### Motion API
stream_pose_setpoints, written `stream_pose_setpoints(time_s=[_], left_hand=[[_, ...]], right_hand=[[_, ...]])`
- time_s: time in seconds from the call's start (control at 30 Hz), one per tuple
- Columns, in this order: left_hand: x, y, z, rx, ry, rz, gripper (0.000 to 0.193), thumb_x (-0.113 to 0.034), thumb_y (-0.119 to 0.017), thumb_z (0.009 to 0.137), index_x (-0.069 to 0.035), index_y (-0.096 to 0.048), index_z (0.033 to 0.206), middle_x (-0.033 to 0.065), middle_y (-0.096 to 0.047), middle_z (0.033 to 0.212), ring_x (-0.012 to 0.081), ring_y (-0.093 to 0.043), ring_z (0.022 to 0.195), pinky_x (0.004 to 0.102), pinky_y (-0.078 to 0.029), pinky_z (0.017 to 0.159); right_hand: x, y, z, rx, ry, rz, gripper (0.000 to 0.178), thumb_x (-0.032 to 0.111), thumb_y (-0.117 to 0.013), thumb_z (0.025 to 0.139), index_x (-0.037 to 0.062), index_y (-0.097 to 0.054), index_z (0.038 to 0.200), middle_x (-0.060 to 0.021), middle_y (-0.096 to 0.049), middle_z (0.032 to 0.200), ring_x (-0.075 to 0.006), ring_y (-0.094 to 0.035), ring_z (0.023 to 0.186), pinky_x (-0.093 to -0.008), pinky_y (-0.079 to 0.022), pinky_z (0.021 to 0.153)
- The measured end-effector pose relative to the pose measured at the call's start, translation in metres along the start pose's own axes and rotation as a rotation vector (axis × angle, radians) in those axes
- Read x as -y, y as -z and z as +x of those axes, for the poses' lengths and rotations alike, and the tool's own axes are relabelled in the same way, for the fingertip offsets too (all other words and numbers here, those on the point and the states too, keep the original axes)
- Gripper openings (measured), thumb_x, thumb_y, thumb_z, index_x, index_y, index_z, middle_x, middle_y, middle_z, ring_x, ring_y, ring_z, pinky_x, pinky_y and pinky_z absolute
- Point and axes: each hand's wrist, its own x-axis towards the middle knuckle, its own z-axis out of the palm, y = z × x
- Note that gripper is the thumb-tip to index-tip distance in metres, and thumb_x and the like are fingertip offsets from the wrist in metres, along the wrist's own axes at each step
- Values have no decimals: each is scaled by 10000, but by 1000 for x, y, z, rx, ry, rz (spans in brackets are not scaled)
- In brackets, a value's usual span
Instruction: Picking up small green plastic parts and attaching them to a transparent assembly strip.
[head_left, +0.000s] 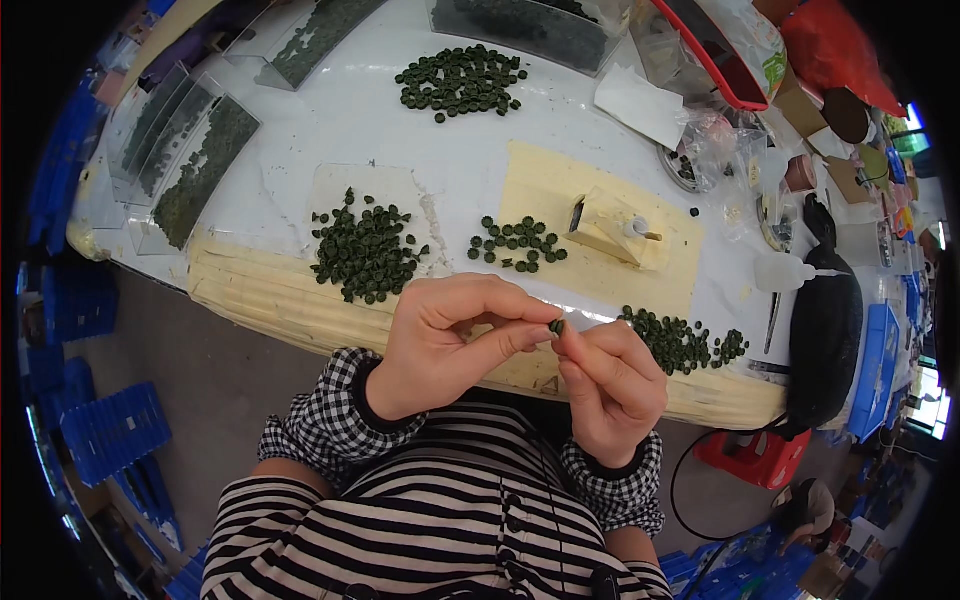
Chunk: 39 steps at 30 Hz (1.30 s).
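Between my two hands, just in front of the table's near edge, is a small dark green round piece. My left hand pinches it between thumb and forefinger. My right hand is closed, its fingertips pressed against the same piece from the right; whether they grip another small part is hidden. Beyond my left hand lies a heap of similar green pieces. A smaller group of round toothed green pieces sits past my fingertips, and more green pieces lie beside my right hand.
A yellow taped block with a white nozzle stands on a yellow sheet. Farther off are another green heap and clear bins. At right are a white squeeze bottle, tweezers and a black bag.
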Motion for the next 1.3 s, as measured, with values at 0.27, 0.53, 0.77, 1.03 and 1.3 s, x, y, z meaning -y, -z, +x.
stream_pose_setpoints(time_s=[0.27,0.53,0.77,1.03,1.3], left_hand=[[1,1,0,2,-26,10,152,35,-678,850,29,-702,1000,128,-701,923,136,-667,823,235,-533,723],[1,2,1,5,-126,191,154,56,-678,832,12,-717,975,123,-710,874,142,-668,761,236,-521,662],[-1,1,0,16,-39,131,155,81,-647,848,33,-707,982,124,-692,842,139,-659,735,225,-515,645],[1,0,1,2,-51,159,139,29,-694,832,-8,-728,962,98,-711,841,111,-649,722,216,-505,625],[2,-1,0,-20,-22,129,149,27,-697,832,-3,-724,975,103,-706,854,109,-647,720,216,-504,627]], right_hand=[[-1,-2,1,-7,74,-78,360,-56,-742,727,9,-710,1080,-69,-638,811,-183,-578,674,-280,-462,599],[0,-1,1,2,72,-91,349,-61,-748,717,7,-717,1058,-67,-638,803,-181,-574,659,-278,-461,584],[0,0,2,19,109,-159,344,-70,-749,691,3,-723,1026,-70,-637,800,-184,-578,640,-281,-460,560],[0,3,2,39,90,-154,338,-62,-735,713,2,-716,1045,-66,-631,792,-188,-577,650,-283,-451,580],[0,1,1,21,84,-158,370,-65,-739,699,3,-714,1062,-65,-634,804,-183,-586,653,-279,-465,582]])
